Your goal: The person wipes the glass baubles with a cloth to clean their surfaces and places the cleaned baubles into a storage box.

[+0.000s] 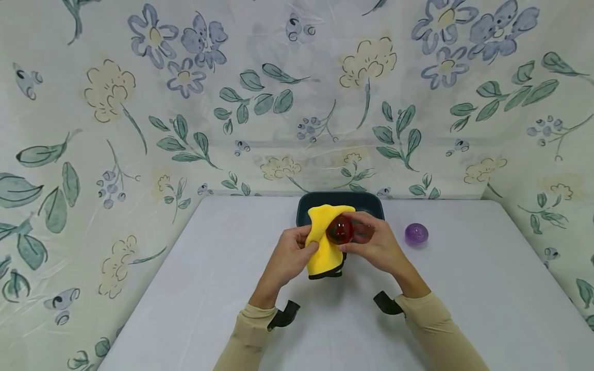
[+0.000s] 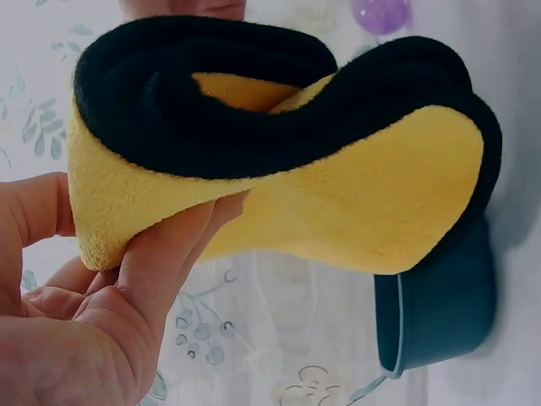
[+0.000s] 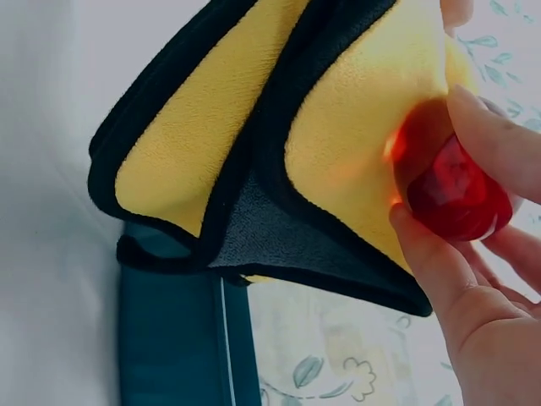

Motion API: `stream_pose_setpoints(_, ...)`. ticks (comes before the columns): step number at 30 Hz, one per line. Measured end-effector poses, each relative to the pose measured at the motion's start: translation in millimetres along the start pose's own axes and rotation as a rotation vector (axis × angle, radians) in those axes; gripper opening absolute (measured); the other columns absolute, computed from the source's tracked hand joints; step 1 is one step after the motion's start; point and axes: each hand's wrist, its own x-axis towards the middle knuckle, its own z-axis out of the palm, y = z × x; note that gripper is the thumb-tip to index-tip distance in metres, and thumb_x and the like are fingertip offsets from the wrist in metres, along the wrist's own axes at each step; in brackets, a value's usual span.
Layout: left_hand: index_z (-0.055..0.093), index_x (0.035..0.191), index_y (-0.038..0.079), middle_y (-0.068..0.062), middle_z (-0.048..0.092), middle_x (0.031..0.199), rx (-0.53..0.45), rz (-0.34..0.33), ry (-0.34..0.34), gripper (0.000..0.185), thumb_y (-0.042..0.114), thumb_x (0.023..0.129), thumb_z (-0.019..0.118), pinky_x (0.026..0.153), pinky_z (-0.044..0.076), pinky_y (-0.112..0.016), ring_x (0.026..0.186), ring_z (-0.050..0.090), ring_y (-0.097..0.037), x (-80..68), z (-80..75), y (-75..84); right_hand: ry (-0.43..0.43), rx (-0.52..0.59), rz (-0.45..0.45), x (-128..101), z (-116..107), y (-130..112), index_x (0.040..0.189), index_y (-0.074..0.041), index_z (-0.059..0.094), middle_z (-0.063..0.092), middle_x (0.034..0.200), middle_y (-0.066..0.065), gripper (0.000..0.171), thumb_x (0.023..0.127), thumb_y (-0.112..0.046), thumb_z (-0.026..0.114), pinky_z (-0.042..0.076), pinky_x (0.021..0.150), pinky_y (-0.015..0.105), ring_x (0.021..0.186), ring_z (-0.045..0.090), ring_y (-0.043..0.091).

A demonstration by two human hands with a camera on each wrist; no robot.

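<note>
My left hand [image 1: 291, 255] pinches a folded yellow cloth [image 1: 325, 257] with a black border. Seen from the left wrist, the cloth [image 2: 363, 194] bends in an S, its fold between thumb and fingers. A clear red ball [image 1: 340, 230] is held in the fingers of my right hand [image 1: 378, 242], right against the cloth's face. The right wrist view has the red ball [image 3: 452, 173] between thumb and fingertips, with dark grey showing on the cloth's inner side. Both hands are in front of a dark teal bin [image 1: 368, 201], overlapping it in the head view.
A clear purple ball [image 1: 416, 234] lies on the white table [image 1: 223, 299], to the right of my right hand. Behind the table hangs a flower-patterned sheet [image 1: 278, 134], which also runs along both sides. A dark strap [image 1: 284, 314] sticks out at my left wrist.
</note>
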Motion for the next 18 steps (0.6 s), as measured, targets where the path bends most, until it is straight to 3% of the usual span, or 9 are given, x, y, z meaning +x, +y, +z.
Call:
stream_pose_setpoints(10,0.066,0.128,-0.003,-0.019,0.076,0.114,-0.009,-0.017,-0.025,0.034,0.002,0.096,0.059,0.092,0.064,-0.041,0.091,0.073,-0.021,-0.6,1.6,2.5,0.052,0.004,-0.017,1.4,-0.7,3.7,0.141,-0.003,0.061,0.065,0.135,0.02,0.065,0.081,0.0,0.085,0.06,0.096,0.033,0.121,0.07,0.039)
stream_pose_setpoints(18,0.066,0.129,-0.004,-0.019,0.077,0.114,-0.016,-0.027,-0.027,0.034,0.001,0.096,0.059,0.092,0.064,-0.041,0.091,0.072,-0.021,-0.9,2.6,3.0,0.046,-0.09,0.004,3.5,-5.1,6.8,0.145,-0.005,0.058,0.066,0.139,0.017,0.068,0.083,-0.007,0.085,0.055,0.106,0.05,0.125,0.066,0.035)
